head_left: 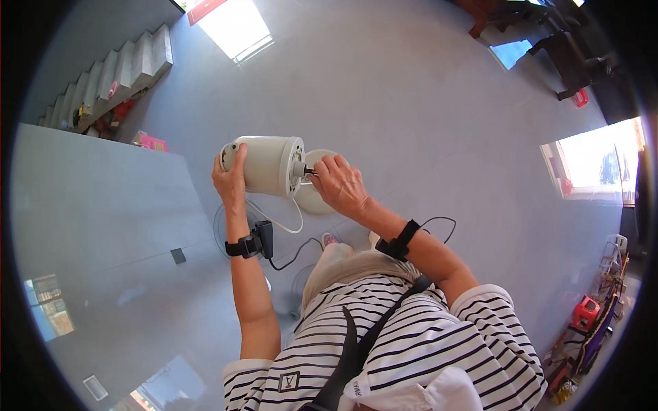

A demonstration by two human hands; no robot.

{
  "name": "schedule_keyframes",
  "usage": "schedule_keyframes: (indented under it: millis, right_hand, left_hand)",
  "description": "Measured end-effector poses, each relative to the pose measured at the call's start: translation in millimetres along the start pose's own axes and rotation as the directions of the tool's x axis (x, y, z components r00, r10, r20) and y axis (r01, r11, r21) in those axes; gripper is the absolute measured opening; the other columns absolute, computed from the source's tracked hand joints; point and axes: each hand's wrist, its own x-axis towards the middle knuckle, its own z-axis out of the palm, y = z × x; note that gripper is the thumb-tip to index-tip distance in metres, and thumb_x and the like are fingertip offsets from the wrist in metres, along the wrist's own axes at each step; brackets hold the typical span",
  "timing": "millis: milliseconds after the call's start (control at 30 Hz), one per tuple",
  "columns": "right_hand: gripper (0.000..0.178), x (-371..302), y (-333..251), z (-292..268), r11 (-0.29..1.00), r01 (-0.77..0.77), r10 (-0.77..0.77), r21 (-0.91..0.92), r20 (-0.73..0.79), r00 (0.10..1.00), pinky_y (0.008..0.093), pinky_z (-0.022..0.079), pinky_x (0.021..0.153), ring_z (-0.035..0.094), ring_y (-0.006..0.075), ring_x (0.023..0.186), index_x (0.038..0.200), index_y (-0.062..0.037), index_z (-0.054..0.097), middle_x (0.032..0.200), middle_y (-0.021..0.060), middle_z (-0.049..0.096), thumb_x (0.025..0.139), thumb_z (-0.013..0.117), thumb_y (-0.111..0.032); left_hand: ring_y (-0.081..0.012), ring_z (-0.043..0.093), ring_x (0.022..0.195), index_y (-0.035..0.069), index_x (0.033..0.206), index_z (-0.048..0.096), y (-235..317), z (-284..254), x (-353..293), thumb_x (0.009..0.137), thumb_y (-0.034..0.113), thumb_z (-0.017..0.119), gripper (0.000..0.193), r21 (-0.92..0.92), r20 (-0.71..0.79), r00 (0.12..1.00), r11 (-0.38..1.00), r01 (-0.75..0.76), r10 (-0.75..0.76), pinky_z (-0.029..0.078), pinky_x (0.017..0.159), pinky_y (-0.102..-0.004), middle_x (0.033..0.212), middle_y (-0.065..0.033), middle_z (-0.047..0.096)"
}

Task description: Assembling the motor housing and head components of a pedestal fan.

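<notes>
My left hand (229, 179) is wrapped round the back end of an off-white fan motor housing (266, 164), thumb on top. The housing lies sideways in the air, its open front plate facing right. A thin dark shaft (308, 171) sticks out from its centre. My right hand (339, 185) has its fingers closed at the end of this shaft; whether they also hold something small is hidden. Behind and below the housing is a pale round base (315, 200). A white cord (291, 230) loops down under the housing.
A large glossy table or panel (110, 205) fills the left side, with a small dark rectangle (178, 256) on it. A round wire fan guard (218, 231) shows beside its edge. Stairs (137, 65) rise far left. Dark furniture (565, 61) stands far right; a red container (585, 313) sits lower right.
</notes>
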Motion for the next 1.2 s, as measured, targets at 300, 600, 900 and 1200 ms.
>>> schedule_keyframes:
  millis: [300,600,900,1200]
  right_hand:
    - [0.027,19.6,30.2,-16.7,0.279,-0.829,0.243,0.484,0.800,0.549,0.0252,0.040,0.052,0.048,0.0059,0.063,0.076,-0.0083,0.060,0.063,-0.0031,0.051,0.078,0.055,-0.034]
    - [0.032,37.3,36.1,-10.7,0.578,-0.684,0.100,0.445,0.793,0.601,0.0297,0.042,0.053,0.052,0.0148,0.059,0.076,-0.0038,0.061,0.062,0.0036,0.054,0.074,0.055,-0.036]
    - [0.037,35.8,40.4,-8.1,0.922,-0.200,-0.040,0.331,0.596,0.802,0.0402,0.044,0.060,0.057,0.0265,0.066,0.075,-0.0028,0.063,0.069,0.0134,0.059,0.073,0.057,-0.039]
    - [0.031,-18.6,52.3,-8.6,-0.684,-0.551,0.283,0.477,0.871,0.402,0.0347,0.050,0.070,0.059,0.0247,0.077,0.084,-0.0040,0.056,0.082,0.0107,0.058,0.082,0.054,-0.035]
  left_hand:
    - [-0.0175,0.055,0.080,0.000,0.094,0.060,-2.5,0.2,-1.2,0.071,0.039,0.068,0.046,-0.024,0.024,0.999,0.999,-0.028,0.029,0.044,0.073,-0.0297,0.087,-0.0082,0.060]
    - [-0.0173,0.054,0.082,0.000,0.094,0.059,1.2,-2.1,-1.4,0.071,0.039,0.067,0.046,-0.030,0.041,0.999,1.000,-0.002,0.004,0.043,0.074,-0.0296,0.089,-0.0084,0.059]
    - [-0.0171,0.054,0.082,0.001,0.095,0.059,-7.0,-1.7,1.0,0.070,0.041,0.068,0.048,-0.046,0.045,0.999,0.999,-0.003,0.005,0.043,0.074,-0.0295,0.088,-0.0075,0.059]
    - [-0.0177,0.054,0.082,0.001,0.096,0.059,0.6,-0.7,-1.4,0.070,0.041,0.068,0.049,-0.053,0.043,0.999,0.999,-0.008,0.010,0.043,0.074,-0.0298,0.090,-0.0080,0.059]
